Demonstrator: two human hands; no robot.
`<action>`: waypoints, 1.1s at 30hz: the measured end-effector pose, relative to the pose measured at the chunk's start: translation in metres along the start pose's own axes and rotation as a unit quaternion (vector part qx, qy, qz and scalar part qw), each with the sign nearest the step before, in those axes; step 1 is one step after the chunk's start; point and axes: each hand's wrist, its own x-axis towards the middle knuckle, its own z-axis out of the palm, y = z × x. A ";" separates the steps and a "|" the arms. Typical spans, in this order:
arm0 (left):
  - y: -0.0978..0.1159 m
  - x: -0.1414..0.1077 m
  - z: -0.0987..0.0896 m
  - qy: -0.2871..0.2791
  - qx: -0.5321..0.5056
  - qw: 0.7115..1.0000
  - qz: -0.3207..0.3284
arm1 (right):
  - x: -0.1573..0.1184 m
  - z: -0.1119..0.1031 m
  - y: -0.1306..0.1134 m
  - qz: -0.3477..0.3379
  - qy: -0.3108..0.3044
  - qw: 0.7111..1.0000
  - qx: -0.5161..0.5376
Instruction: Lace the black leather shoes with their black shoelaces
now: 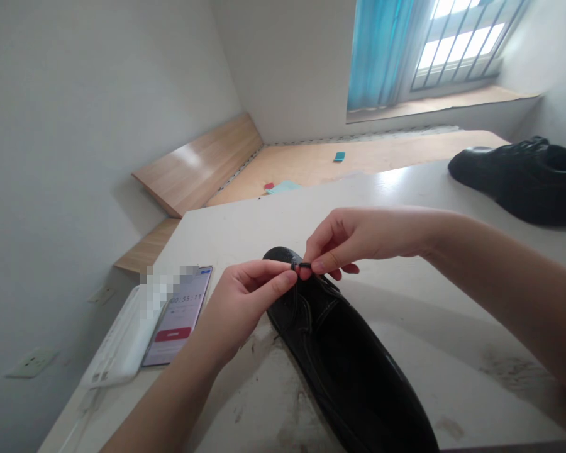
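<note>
A black shoe [358, 358] lies on the white table with its toe pointing away from me and its opening toward me. Over its front part, my left hand [249, 289] pinches a black shoelace [304, 265] between thumb and forefinger. My right hand [332, 245] grips the same lace just to the right, thumb against fingers. A short piece of lace shows between the two hands, raised above the shoe. Part of the toe and lacing is hidden behind my fingers.
A second black shoe [519, 179] stands at the table's right. On the left, a phone [182, 321] showing a timer leans against a white power bank-like block [116, 343]. Beyond the white table [231, 233] are a wooden surface [306, 160] and a barred window [462, 50].
</note>
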 end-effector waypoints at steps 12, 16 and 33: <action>-0.004 0.005 0.010 0.074 -0.059 0.995 -0.030 | 0.002 0.014 -0.008 0.001 0.115 0.981 -0.158; -0.005 0.005 0.011 0.078 -0.061 0.995 -0.018 | 0.001 0.023 -0.009 -0.003 0.169 0.953 -0.250; -0.005 0.006 0.014 0.087 -0.045 0.995 0.011 | -0.008 0.037 -0.031 0.038 0.127 0.891 -0.435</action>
